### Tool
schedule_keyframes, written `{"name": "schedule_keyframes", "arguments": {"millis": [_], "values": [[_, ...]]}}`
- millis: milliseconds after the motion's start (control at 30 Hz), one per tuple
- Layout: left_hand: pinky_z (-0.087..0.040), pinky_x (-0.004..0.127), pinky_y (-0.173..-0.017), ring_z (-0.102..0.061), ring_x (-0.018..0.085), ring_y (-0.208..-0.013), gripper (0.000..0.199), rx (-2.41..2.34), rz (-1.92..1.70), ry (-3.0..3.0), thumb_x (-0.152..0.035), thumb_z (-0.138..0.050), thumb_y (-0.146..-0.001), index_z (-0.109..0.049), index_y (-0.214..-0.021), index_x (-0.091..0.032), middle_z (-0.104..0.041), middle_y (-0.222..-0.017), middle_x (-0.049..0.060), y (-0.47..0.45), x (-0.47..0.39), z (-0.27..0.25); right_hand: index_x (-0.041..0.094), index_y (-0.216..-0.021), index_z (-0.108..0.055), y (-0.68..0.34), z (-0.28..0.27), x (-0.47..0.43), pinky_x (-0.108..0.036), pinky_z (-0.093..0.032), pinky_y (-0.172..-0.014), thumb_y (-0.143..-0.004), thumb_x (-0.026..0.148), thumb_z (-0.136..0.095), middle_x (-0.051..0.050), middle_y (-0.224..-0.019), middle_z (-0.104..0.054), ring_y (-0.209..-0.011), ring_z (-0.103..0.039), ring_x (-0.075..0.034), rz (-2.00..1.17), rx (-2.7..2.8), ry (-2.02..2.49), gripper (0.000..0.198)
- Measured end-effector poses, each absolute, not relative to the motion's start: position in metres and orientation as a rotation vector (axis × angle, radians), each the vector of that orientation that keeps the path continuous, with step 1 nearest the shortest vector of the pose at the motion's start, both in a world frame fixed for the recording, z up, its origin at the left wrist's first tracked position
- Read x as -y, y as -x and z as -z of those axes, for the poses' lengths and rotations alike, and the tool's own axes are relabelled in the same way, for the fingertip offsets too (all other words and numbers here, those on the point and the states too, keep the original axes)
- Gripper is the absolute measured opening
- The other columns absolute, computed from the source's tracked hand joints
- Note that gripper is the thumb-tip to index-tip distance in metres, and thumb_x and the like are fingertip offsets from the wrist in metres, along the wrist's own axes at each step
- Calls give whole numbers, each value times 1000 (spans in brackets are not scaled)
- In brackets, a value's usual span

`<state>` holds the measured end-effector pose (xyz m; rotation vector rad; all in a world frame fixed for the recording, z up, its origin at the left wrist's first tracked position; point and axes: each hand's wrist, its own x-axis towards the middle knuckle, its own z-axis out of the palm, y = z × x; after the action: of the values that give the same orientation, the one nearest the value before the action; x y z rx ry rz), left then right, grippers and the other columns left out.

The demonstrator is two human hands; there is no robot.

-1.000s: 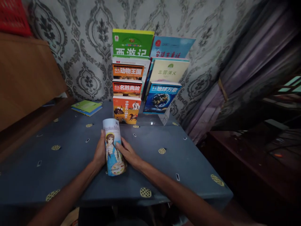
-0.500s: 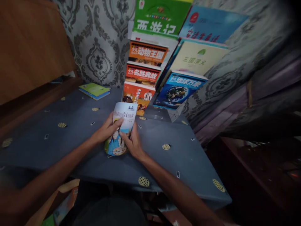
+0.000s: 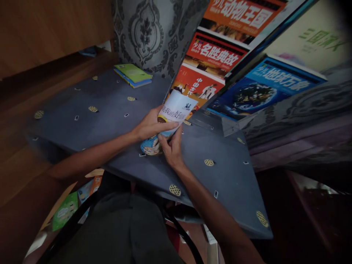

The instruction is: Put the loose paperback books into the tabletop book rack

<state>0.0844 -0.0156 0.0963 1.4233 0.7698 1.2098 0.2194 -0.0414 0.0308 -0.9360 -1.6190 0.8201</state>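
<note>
A light blue and white book [image 3: 176, 106], its cover curved, is held over the table in front of the book rack. My left hand [image 3: 152, 126] grips its left side, the thumb lying across the cover. On the right edge my right hand [image 3: 172, 148] is closed, its thumb pressing on the lower cover. Right behind the held book stands a red book [image 3: 203, 84] in the rack's lowest left slot. Part of the held cover is hidden under my hands.
The clear rack [image 3: 231, 126] holds several books, among them an orange one [image 3: 242, 18] and a blue one [image 3: 255, 91]. A green book [image 3: 133, 73] lies on top of another at the table's [image 3: 110, 128] back left. Below the table edge, more books [image 3: 66, 211] sit in a box.
My view has tilted and moved closer, so the rack's top books are out of sight. The held book leans more to the right, and my left thumb lies flatter across it.
</note>
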Motion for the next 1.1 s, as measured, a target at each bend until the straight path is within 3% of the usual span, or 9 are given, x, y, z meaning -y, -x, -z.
{"name": "schedule_keyframes", "arguments": {"millis": [200, 400, 500, 800, 1100], "values": [[-54, 35, -91, -69, 26, -104, 59, -809, -1354, -1254, -32, -86, -64, -63, -115, -14, -74, -109, 10, -74, 15, -89, 24, -149, -34, -224, -44, 44, -48, -44, -111, -84, 51, -69, -12, -137, -58, -128, -56, -27, -981, 1495, 858, 78], [-56, 29, -88, -68, 25, -108, 24, -808, -1596, -927, -32, -77, -77, -71, -97, -19, -77, -100, 5, -75, 8, -80, 23, -133, -54, -236, -49, 30, -47, -49, -105, -85, 48, -67, -9, -126, -69, -116, -65, -26, -1098, 1228, 877, 55], [-57, 26, -87, -69, 23, -107, 17, -846, -1617, -788, -30, -73, -83, -74, -94, -18, -78, -96, 5, -79, 6, -78, 23, -120, -61, -233, -48, 24, -45, -53, -101, -83, 54, -69, -8, -119, -73, -114, -66, -26, -1243, 1086, 830, 50], [-62, 33, -78, -75, 27, -94, 32, -896, -1504, -708, -43, -69, -86, -75, -92, -12, -79, -86, 10, -79, 3, -85, 25, -95, -65, -227, -52, 29, -40, -60, -89, -67, 59, -83, -3, -102, -78, -104, -72, -26, -1520, 809, 728, 47], [-63, 37, -76, -74, 34, -98, 38, -849, -1407, -725, -46, -83, -71, -72, -89, -14, -79, -84, 11, -77, -1, -81, 20, -81, -73, -229, -57, 33, -35, -58, -73, -64, 67, -82, -3, -78, -78, -80, -74, -23, -1592, 905, 674, 51]]}}
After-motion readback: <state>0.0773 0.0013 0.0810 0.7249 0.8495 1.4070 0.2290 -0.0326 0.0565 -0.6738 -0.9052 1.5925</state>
